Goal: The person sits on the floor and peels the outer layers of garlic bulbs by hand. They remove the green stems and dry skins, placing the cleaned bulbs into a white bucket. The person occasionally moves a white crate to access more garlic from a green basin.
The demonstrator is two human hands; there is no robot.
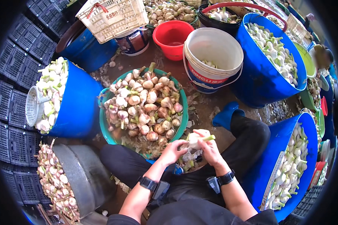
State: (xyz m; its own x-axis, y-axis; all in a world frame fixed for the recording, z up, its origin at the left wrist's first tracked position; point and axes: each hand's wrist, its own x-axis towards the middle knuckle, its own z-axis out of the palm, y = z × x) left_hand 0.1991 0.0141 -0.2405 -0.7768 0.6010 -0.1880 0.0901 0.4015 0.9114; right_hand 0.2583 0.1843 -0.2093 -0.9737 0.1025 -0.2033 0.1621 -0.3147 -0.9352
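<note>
Garlic bulb point(194, 139), white, papery skin, short green stem stub poking toward 3 o'clock, held low centre over the person's lap. Right hand point(210, 150) wraps it from 4 o'clock, fingers curled shut on the bulb. Left hand point(172, 152) sits at its 9 o'clock, fingers bent, fingertips touching the bulb's loose skin; how firm the pinch is, cannot tell. Black wrist bands on both forearms.

Just at 12 o'clock of the hands: round green plastic basin point(103, 127) heaped with unpeeled garlic point(142, 108), pinkish-brown, dirty skins, stems on. Peel scraps point(186, 163) lie under the hands.

At 9 o'clock, blue plastic tub point(77, 108) tilted, full of clean white garlic, with a white mesh scoop point(32, 107) on top. At 7 o'clock, grey metal basin point(77, 176) with unpeeled bulbs. At 4 o'clock and 2 o'clock, more blue tubs point(263, 78) of white peeled garlic. At 12 to 1 o'clock, white bucket point(214, 48), smooth, nearly empty, beside a red bucket point(172, 37). White lattice basket point(114, 17) at 11 o'clock. Black crates point(15, 75) stacked along the left edge. Floor point(210, 108) wet, brown, littered with skins.
</note>
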